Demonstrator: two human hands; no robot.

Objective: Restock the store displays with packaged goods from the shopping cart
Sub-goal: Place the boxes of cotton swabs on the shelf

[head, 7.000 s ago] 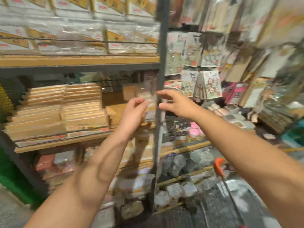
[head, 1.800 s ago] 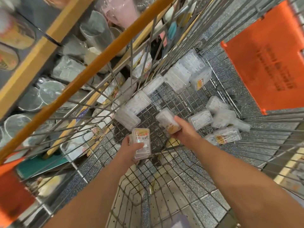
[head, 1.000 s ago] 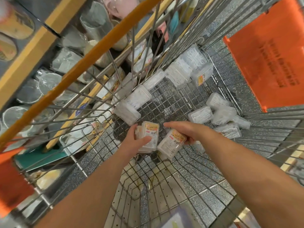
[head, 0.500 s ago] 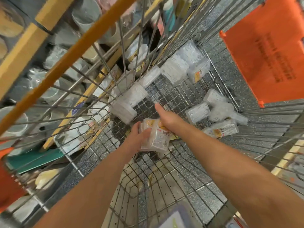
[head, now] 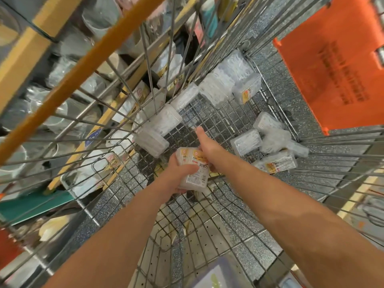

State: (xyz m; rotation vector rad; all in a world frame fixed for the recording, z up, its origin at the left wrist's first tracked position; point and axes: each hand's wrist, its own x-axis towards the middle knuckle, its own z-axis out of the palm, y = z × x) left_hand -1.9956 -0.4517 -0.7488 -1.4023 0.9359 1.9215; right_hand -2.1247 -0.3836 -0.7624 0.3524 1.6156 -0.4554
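Floor: I see a gray speckled floor point(head: 270, 65).
Shelves: yellow-edged shelves point(head: 18, 59) stand on my left, full of wrapped goods.

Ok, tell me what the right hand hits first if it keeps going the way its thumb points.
Probably the wire floor of the cart, bare just beyond the right hand; farther on lie clear boxes. Depth is uncertain.

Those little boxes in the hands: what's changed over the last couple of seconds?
The right hand brought its box across and stacked it against the one the left hand holds; both hands now grip the stacked boxes together. The loose boxes on the cart floor lie as they did.
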